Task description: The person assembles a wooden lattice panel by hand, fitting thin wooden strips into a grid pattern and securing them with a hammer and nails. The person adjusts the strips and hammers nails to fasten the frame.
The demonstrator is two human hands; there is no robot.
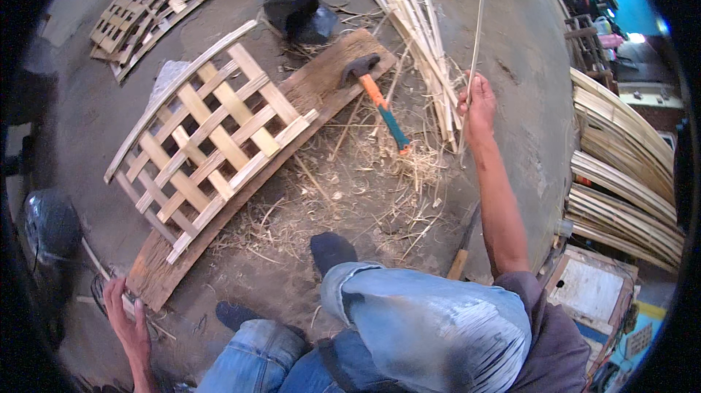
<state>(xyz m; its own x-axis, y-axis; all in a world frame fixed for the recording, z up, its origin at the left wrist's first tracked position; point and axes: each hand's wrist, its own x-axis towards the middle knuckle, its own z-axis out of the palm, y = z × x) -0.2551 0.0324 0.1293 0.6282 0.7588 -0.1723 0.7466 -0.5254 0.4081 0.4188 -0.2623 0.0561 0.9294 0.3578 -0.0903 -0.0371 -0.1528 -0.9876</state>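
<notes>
My right hand [479, 107], arm stretched forward, is closed on a long thin bamboo strip [480, 24] that runs up past the far edge of view. My left hand [128, 321] is low at the left, its fingers stretched out beside the near end of a wooden plank [155, 276] and close to some thin strips on the ground. A woven bamboo lattice panel [212, 124] with a curved far edge rests on the plank. Across the plank's far end lies the head of a hammer [380, 101] with an orange and green handle.
Loose bamboo strips [427, 50] lie ahead, near a black plastic bag [298, 10]. Finished-looking lattice panels [150, 10] are stacked far left. Shavings [418, 167] litter the floor. A wooden-handled blade [460, 262] lies by my knee; bent bamboo bundles [621, 196] stand right.
</notes>
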